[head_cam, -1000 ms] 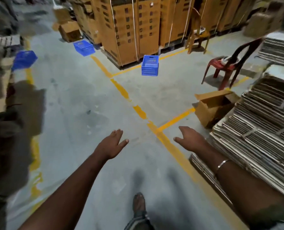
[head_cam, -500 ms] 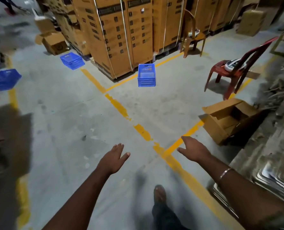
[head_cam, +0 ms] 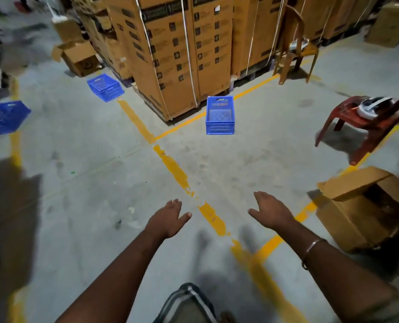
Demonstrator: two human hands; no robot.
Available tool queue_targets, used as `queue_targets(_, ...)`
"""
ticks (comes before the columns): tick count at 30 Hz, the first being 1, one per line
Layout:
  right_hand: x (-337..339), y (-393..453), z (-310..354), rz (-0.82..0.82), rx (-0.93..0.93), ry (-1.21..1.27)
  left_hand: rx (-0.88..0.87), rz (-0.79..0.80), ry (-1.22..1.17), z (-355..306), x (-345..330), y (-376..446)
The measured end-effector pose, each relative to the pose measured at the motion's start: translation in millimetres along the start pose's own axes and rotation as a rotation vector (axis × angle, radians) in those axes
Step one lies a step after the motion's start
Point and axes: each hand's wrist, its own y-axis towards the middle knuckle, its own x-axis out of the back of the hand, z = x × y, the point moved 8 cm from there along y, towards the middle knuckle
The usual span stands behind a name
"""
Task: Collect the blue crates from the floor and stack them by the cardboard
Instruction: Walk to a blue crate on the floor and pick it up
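Note:
Three blue crates stand on the concrete floor. The nearest blue crate (head_cam: 220, 115) sits upright ahead of me, beside the strapped cardboard pallet (head_cam: 170, 54). A second blue crate (head_cam: 105, 87) lies further back left, and a third blue crate (head_cam: 5, 117) is at the far left edge. My left hand (head_cam: 168, 217) and my right hand (head_cam: 272, 212) reach forward over the floor, fingers straight and spread, holding nothing. Both hands are well short of the nearest crate.
Yellow floor lines (head_cam: 170, 164) cross under my hands. An open cardboard box (head_cam: 366, 206) stands at the right, a red plastic chair (head_cam: 366, 122) behind it. A tan chair (head_cam: 296, 50) and another open box (head_cam: 77, 54) stand further back.
I have walked forward: the nearest blue crate and the pallet are closer. The flat cardboard stacks at the right have left the view. Both hands stay outstretched and hold nothing.

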Motion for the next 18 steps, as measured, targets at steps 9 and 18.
queue_targets(9,46,223,11,0.058,-0.060,-0.028,-0.019,0.088,-0.021,50,71,235)
queue_targets(18,123,405,-16,0.073,-0.133,-0.026,-0.106,0.158,0.045,34,154,453)
